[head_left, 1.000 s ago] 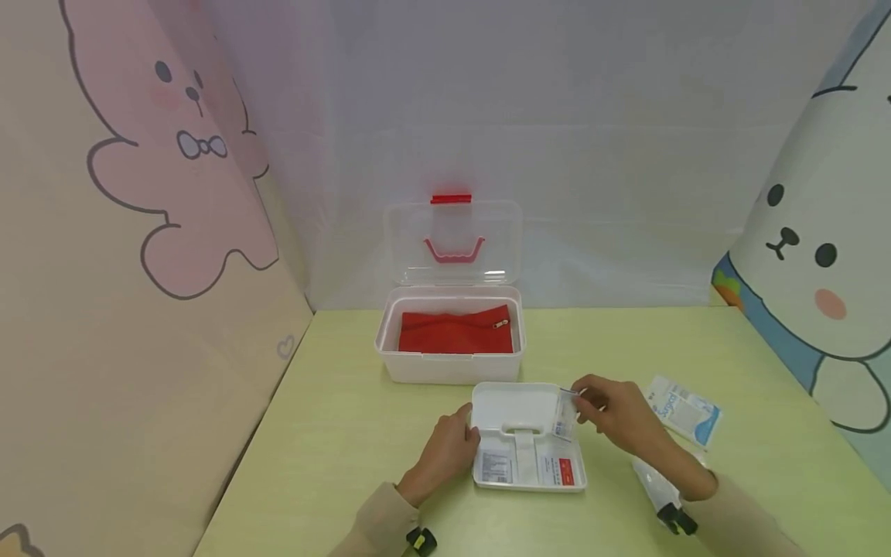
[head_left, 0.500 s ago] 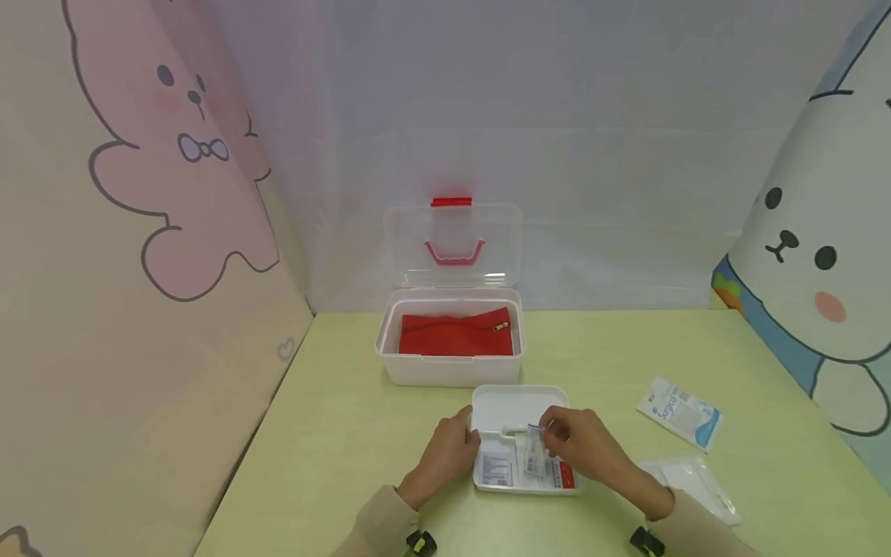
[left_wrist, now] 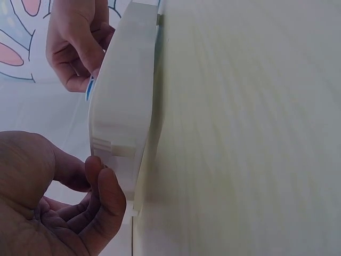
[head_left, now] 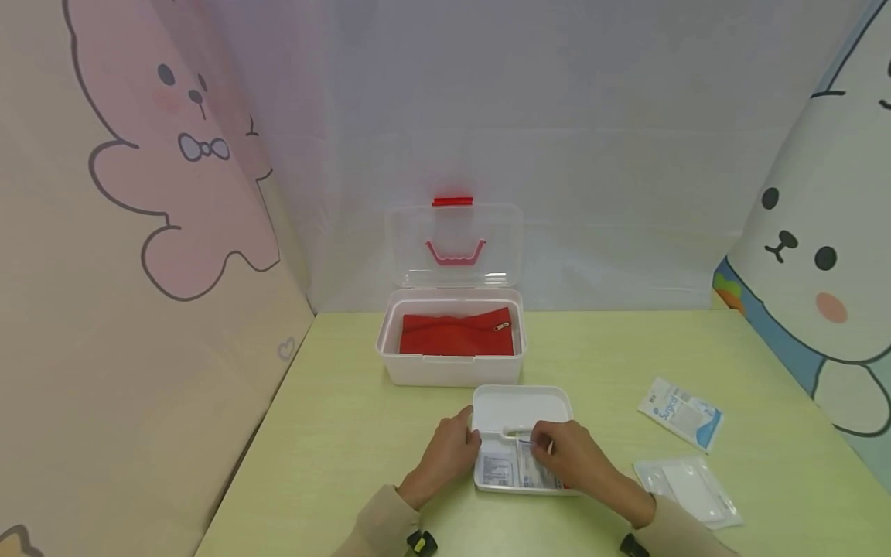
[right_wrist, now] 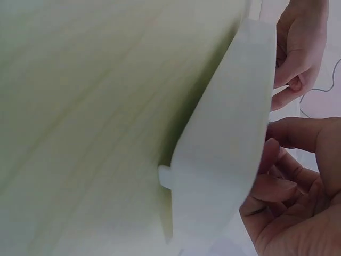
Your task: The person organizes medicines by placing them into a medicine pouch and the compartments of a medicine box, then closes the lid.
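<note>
On the pale yellow tabletop [head_left: 313,433], we see the clear packet [head_left: 528,469] in the nearer half of the white case [head_left: 522,406], its long axis, partly covered, seeming to run away from us. The right hand [head_left: 572,458] is closer to it, pinching it with bent fingers from the case's right, while the left hand [head_left: 445,449] grips the case's left edge. Beyond the case, we find the open box [head_left: 452,373] holding a red pouch [head_left: 452,336].

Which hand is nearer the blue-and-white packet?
Right. The right hand is at the right side of the white case, left of the packet; the left hand is at the case's left edge, farther away.
</note>
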Tool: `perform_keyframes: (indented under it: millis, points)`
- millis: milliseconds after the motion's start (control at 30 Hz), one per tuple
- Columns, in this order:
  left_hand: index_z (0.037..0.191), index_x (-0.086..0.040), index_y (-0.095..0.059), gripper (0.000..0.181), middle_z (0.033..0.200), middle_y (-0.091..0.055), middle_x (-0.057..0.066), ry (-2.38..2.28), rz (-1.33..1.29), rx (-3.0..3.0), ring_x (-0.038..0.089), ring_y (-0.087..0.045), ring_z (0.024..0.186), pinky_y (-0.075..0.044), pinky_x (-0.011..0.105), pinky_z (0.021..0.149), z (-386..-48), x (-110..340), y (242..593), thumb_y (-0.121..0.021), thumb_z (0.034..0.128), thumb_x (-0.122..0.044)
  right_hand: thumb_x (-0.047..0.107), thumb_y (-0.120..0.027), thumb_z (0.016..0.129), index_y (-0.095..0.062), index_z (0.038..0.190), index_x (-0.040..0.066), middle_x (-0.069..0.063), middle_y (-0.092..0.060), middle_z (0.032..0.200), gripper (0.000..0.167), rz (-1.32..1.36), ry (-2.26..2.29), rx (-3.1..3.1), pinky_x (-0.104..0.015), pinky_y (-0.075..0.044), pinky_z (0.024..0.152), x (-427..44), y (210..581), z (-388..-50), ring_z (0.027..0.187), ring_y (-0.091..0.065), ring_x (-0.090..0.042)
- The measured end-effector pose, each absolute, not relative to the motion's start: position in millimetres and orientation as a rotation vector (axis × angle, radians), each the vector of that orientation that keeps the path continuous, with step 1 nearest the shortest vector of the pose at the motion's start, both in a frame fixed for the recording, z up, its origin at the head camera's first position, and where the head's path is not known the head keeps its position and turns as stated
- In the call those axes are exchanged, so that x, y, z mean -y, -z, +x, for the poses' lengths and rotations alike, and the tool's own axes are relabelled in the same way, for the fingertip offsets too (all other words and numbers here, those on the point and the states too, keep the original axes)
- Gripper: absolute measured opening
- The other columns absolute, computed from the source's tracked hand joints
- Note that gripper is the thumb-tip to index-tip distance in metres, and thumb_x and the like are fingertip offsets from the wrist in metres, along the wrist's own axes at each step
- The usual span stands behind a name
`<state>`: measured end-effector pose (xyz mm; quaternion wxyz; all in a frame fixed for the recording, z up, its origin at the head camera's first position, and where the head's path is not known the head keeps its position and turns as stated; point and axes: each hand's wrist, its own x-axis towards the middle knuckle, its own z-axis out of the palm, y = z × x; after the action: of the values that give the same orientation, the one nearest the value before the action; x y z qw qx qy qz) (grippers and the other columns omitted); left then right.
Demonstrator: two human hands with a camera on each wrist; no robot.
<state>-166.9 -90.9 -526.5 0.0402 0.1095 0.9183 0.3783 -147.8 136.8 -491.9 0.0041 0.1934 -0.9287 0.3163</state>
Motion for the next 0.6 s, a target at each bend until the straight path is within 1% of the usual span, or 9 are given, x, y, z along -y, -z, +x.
perform_keyframes:
  millis: [167,367,600]
  points:
    - [0.138,0.011,-0.046,0.048,0.057,-0.042,-0.006,-1.163,0.362,-2.830,0.006,-0.040,0.051,-0.035,0.022,0.049,-166.8,91.0,526.4,-0.054,0.0954,-0.010,0.007,-0.072,0.083,-0.067,0.081,0.014,0.011,-0.058,0.065,0.008,0.523,-0.942,2.935,-0.019,-0.036,0.048,-132.0,493.9,-147.5,0.051,-0.042,0.001]
    - [0.137,0.011,-0.047,0.048,0.059,-0.045,-0.005,-1.136,0.342,-2.843,0.007,-0.042,0.054,-0.038,0.023,0.054,-166.7,90.2,526.2,-0.056,0.0946,-0.010,0.009,-0.074,0.081,-0.066,0.079,0.016,0.012,-0.055,0.063,0.011,0.460,-0.855,2.945,-0.020,-0.035,0.050,-128.9,496.5,-147.7,0.052,-0.041,-0.002]
    - [0.137,0.011,-0.047,0.048,0.057,-0.042,-0.006,-1.149,0.350,-2.838,0.006,-0.039,0.053,-0.036,0.023,0.052,-166.2,90.1,523.8,-0.055,0.0948,-0.010,0.013,-0.078,0.080,-0.066,0.078,0.017,0.012,-0.048,0.059,0.013,0.417,-0.722,2.986,-0.022,-0.031,0.050,-124.7,496.5,-148.1,0.053,-0.040,-0.006]
